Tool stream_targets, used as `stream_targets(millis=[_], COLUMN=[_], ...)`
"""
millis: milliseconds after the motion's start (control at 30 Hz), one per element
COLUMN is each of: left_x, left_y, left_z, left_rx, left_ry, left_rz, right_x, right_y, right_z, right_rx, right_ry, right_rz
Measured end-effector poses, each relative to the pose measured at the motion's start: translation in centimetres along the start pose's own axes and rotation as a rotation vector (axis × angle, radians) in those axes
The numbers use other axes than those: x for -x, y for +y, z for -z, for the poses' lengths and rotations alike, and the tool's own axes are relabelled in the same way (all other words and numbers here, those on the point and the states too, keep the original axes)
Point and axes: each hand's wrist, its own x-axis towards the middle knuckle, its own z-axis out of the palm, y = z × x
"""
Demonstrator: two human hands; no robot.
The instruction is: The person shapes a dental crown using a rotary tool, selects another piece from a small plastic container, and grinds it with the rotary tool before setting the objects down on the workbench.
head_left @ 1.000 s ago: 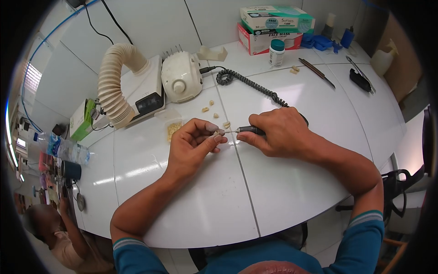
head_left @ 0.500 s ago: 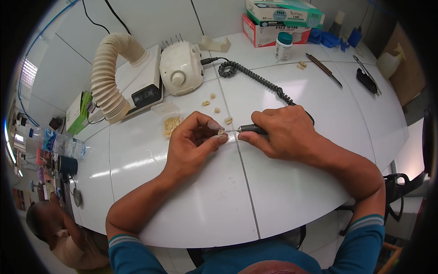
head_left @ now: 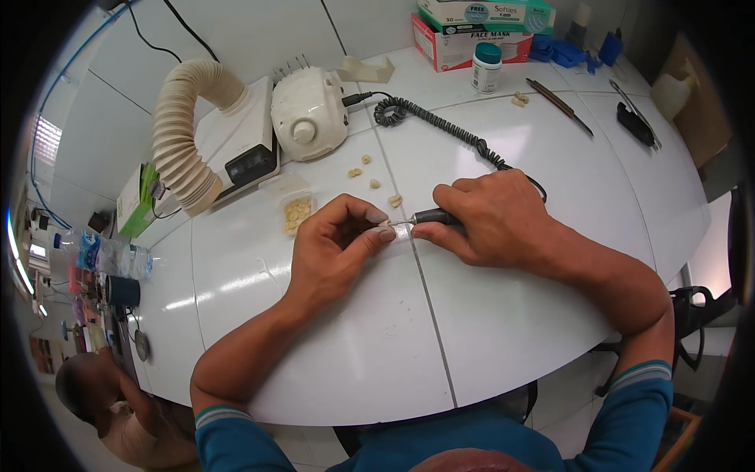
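Note:
My left hand (head_left: 326,252) pinches a small cream tooth-shaped piece (head_left: 384,225) between thumb and fingertips, which hide most of it. In my right hand (head_left: 499,220) is a black rotary handpiece (head_left: 429,217), gripped near its front. Its thin metal bur points left and meets the piece or comes very close; contact is too small to tell. Just beyond the fingertips lies a loose tooth-shaped piece (head_left: 395,201), with several more farther back. A clear plastic box (head_left: 285,224) holding many such pieces stands left of them. The handpiece's coiled cord (head_left: 440,132) runs behind my right hand.
A white control unit (head_left: 308,114) and a ribbed suction hose (head_left: 177,134) stand at the back left. Farther right are a green-capped bottle (head_left: 486,72), mask boxes (head_left: 472,47), a brown-handled knife (head_left: 558,106) and tweezers (head_left: 635,118). Another person (head_left: 118,409) sits at lower left.
The view has shifted slightly. My left fingers now cover more of the tooth-shaped piece. Both hands keep their grips, and the handpiece stays pointed at the piece.

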Motion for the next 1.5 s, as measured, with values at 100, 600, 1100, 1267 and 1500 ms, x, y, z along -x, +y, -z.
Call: stream_targets(millis=[100,600,1100,1267,1500], left_x=[0.12,0.18,-0.05,0.03,0.16], left_y=[0.05,0.09,-0.41,-0.27,-0.12], left_z=[-0.24,0.02,0.32,0.23,-0.04], left_rx=[-0.021,-0.142,0.017,0.034,-0.006], left_ry=[0.004,0.001,0.037,0.021,-0.009], left_rz=[0.021,-0.007,-0.057,-0.045,-0.055], right_x=[0.04,0.15,-0.11,-0.06,0.03], right_y=[0.11,-0.02,-0.02,-0.01,-0.20], right_z=[-0.07,-0.55,-0.15,-0.25,-0.23], right_rx=[0.015,0.011,-0.061,-0.041,-0.002], right_ry=[0.019,0.039,0.021,0.014,0.030], right_rz=[0.003,-0.008,-0.068,-0.045,-0.022])
